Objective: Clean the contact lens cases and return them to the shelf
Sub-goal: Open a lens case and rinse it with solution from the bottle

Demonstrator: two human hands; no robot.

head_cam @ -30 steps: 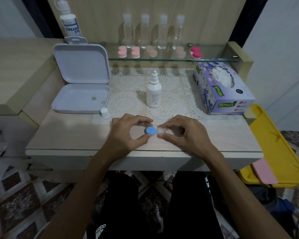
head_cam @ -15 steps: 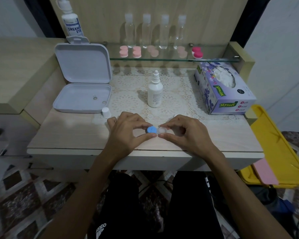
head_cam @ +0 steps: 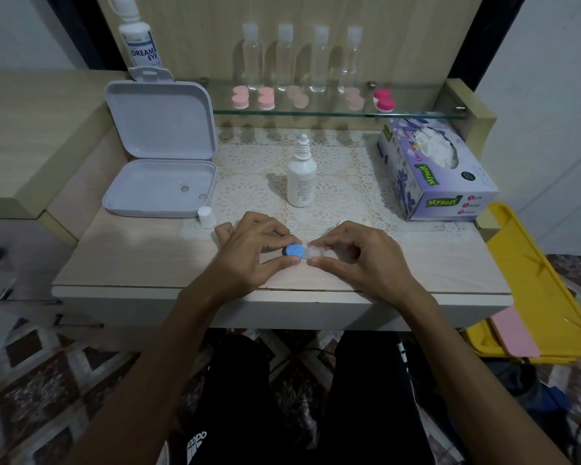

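Lens case [head_cam: 302, 251] pinched between both hands' grip

My forearms [head_cam: 168, 347] are bare up to the frame's edge, with no sleeves, watch or rings showing on either grip. I wear black trousers [head_cam: 235, 397]. A white three-bar logo [head_cam: 196, 443] with small lettering sits on my left thigh, and a white stripe [head_cam: 404, 355] runs along the outer side of my right leg.
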